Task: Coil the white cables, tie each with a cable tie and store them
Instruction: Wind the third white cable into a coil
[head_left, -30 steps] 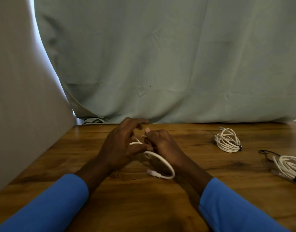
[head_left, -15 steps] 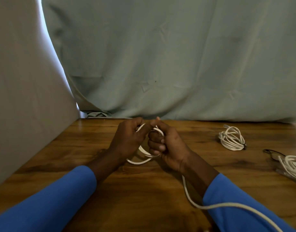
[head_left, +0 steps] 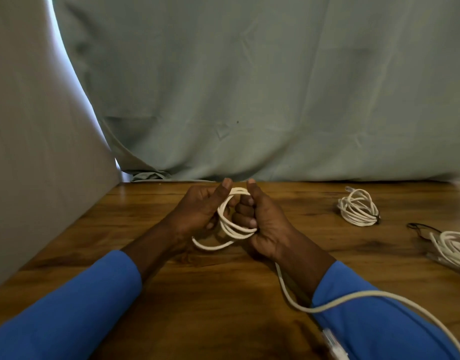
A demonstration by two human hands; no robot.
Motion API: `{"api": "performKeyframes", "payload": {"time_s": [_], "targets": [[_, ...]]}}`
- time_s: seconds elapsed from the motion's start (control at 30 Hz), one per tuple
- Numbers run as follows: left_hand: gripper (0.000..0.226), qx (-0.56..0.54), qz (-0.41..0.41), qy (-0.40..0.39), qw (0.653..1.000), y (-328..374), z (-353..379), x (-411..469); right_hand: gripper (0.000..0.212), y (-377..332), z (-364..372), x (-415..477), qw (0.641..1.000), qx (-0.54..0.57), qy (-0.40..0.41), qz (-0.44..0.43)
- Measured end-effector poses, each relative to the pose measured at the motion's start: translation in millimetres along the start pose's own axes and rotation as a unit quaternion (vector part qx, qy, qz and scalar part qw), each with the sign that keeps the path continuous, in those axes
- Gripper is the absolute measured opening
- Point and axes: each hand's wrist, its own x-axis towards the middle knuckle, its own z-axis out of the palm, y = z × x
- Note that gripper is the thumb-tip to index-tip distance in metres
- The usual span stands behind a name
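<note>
Cable (head_left: 234, 227), white, a few loops coiled, held up just above the table (head_left: 218, 294) between both hands. Right hand (head_left: 266, 224) has fingers curled round the loops' lower right side, thumb up against the top of the coil. Left hand (head_left: 197, 211) grips the loops' left side, thumb up and touching the top strand, fingers mostly hidden behind the coil. One loop sags lower, below the left hand, near the wood. Loose tail leaves under the right wrist, runs toward the camera, crosses the blue right sleeve (head_left: 379, 328) and exits lower right. Clear plug (head_left: 332, 342), blurred, lies by the same sleeve at the bottom edge; can't tell which cable it ends. Right of the grip, well apart: tied coil (head_left: 357, 211) flat on the table with a dark tie (head_left: 377, 218) on its right side. Further right, at the frame edge: second coil (head_left: 452, 246), lying on something dark, unclear what. Beyond the grip: grey-green cloth (head_left: 249, 87) hanging to the table's far edge.
</note>
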Motion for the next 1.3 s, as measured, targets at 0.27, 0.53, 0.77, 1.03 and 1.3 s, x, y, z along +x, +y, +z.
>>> {"api": "performKeyframes", "payload": {"time_s": [0.27,0.53,0.77,1.03,1.3], "targets": [[0.038,-0.067,-0.034,-0.056,0.996,-3,4,-5,0.063,-15,-10,-3,0.998,0.059,-0.010,0.002],[0.032,0.080,-0.027,0.058,0.995,-11,5,3,0.056,-12,-7,-4,0.968,-0.191,0.070,-0.148],[0.035,0.096,-0.063,0.055,0.992,-6,10,-4,0.057,-7,-7,-1,0.936,-0.214,0.140,-0.243],[0.011,-0.078,-0.190,-0.104,0.973,18,-15,-10,0.052,-27,-24,9,0.937,-0.089,0.260,-0.214],[0.042,-0.024,-0.026,0.204,0.978,4,-25,10,0.047,-18,-9,-3,0.983,-0.173,0.011,-0.068]]}}
